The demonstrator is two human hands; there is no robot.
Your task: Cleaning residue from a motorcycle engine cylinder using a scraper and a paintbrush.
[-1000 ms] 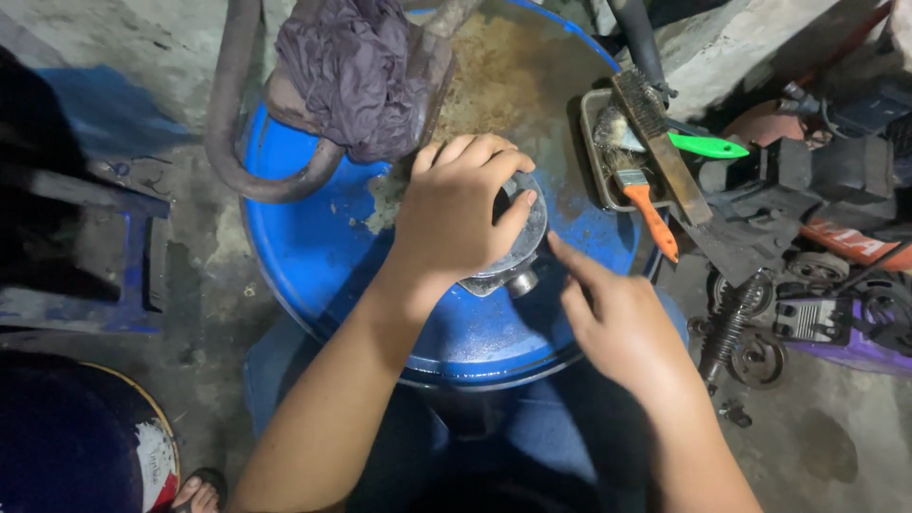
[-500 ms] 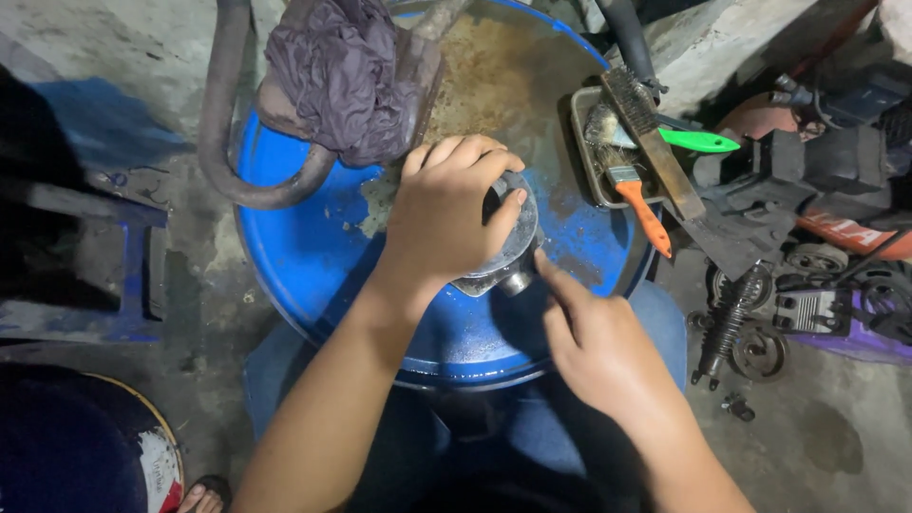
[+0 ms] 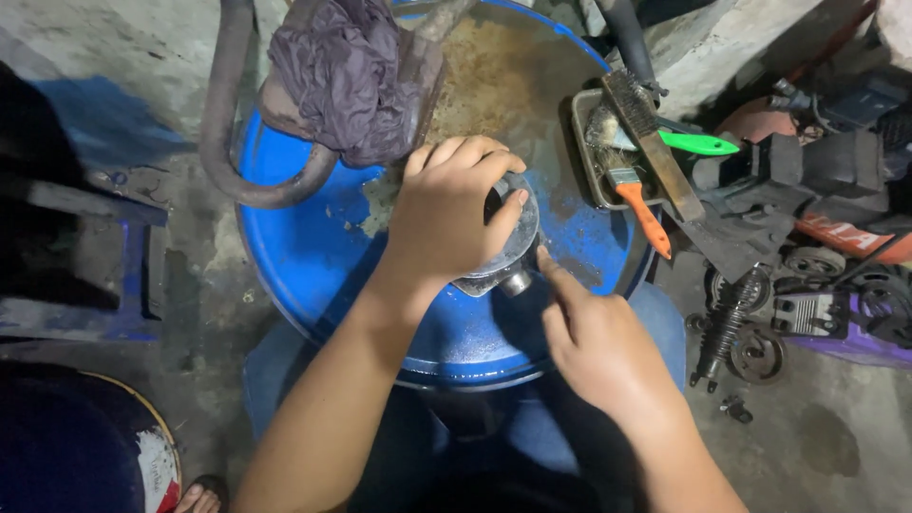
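blue drum (image 3: 313,266), purple rag (image 3: 347,71), orange brush handle (image 3: 646,218), perhaps grey metal part (image 3: 513,252).

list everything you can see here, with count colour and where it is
drum: one, blue, centre, its rusty top serving as work surface
metal part: one, grey, round, on the drum top under the left hand
rag: one, dark purple, crumpled, at the drum's far edge
bent pipe: one, rusty brown, curving over the drum's left rim
tray: one, grey metal, on the drum's right side
brushes: three in the tray, with orange, green and wooden handles
spring: one, black, on the floor at right
left hand: cupped over the metal part
right hand: forefinger touching the part's lower edge
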